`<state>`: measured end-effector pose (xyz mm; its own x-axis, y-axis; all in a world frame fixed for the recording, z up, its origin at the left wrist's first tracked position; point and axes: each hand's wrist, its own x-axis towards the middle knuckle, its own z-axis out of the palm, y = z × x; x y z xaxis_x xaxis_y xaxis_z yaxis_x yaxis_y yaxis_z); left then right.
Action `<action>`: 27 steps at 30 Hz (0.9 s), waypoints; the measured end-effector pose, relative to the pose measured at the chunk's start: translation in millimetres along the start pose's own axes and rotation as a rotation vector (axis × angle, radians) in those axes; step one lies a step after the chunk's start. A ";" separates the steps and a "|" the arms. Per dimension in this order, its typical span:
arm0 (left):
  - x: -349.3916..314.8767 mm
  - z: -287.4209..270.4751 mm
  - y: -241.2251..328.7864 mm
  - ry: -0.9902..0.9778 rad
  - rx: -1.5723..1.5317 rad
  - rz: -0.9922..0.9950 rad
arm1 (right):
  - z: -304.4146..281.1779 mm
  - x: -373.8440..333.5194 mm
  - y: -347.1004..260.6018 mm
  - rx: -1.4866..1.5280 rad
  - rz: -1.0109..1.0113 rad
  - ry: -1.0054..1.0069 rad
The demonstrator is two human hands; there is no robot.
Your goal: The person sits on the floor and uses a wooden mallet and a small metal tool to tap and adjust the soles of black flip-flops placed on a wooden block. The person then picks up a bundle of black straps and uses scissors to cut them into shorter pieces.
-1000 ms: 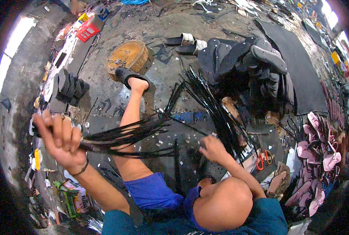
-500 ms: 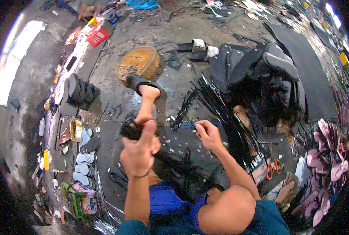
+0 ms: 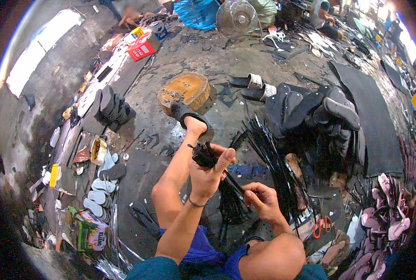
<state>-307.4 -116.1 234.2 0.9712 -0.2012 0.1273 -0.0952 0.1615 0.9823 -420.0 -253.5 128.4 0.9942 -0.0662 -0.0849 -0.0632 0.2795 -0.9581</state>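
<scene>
My left hand [image 3: 204, 181] is closed around a bundle of thin black strips [image 3: 203, 156], held up in front of my raised leg. From it a black strip [image 3: 235, 182] slants down to my right hand [image 3: 266, 204], whose thumb and fingers pinch its end. Below and between the hands, more loose black strips [image 3: 229, 205] hang or lie in a dark tangle; I cannot tell which of them belong to the bundle. To the right of the hands, long black strips [image 3: 269, 154] lie in a heap on the floor.
A round wooden block [image 3: 183, 91] stands ahead, beside my black clog [image 3: 184, 112]. Dark soles [image 3: 292, 112] are piled at the right, near a black sheet [image 3: 371, 121]. Orange-handled scissors [image 3: 317, 227] and pink footwear [image 3: 380, 221] lie farther right. Grey soles [image 3: 96, 200] lie left. A fan [image 3: 238, 18] stands behind.
My head view has tilted up, bringing the fan into sight. The left hand has turned, showing the bundle clearly. A strip now spans both hands, and the right hand sits lower in view.
</scene>
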 end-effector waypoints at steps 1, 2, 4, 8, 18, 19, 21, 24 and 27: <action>-0.1 -0.6 1.1 0.020 -0.011 0.001 | 0.4 -2.2 0.4 -0.009 -0.003 0.004; -0.2 -1.4 1.9 0.040 -0.023 0.001 | 1.1 -4.8 0.6 -0.018 -0.007 0.008; -1.4 -2.8 2.9 0.066 -0.024 -0.006 | 1.8 -8.5 3.2 -0.008 -0.001 0.008; -3.0 -0.5 5.0 0.057 -0.002 0.001 | 0.3 -11.8 5.8 0.021 0.014 -0.004; -8.5 1.9 3.8 0.034 0.044 0.017 | -4.1 -9.3 5.2 -0.060 0.087 -0.073; -8.7 1.5 5.1 0.023 0.091 0.039 | -3.5 -8.0 6.0 -0.088 0.055 -0.064; -9.1 1.8 3.8 -0.025 0.145 0.040 | -6.0 -9.0 6.5 -0.116 0.065 -0.057; -8.3 9.2 -0.4 -0.063 0.149 0.123 | -7.4 -5.6 -25.6 -0.644 -0.321 0.128; -11.3 8.0 -24.3 -0.132 -0.174 0.151 | -1.5 -4.3 -101.8 -0.903 -0.578 0.219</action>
<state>-317.7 -125.4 210.0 0.9109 -0.2848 0.2987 -0.1868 0.3609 0.9137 -417.9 -283.1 225.9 0.8629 -0.1555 0.4808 0.2784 -0.6477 -0.7092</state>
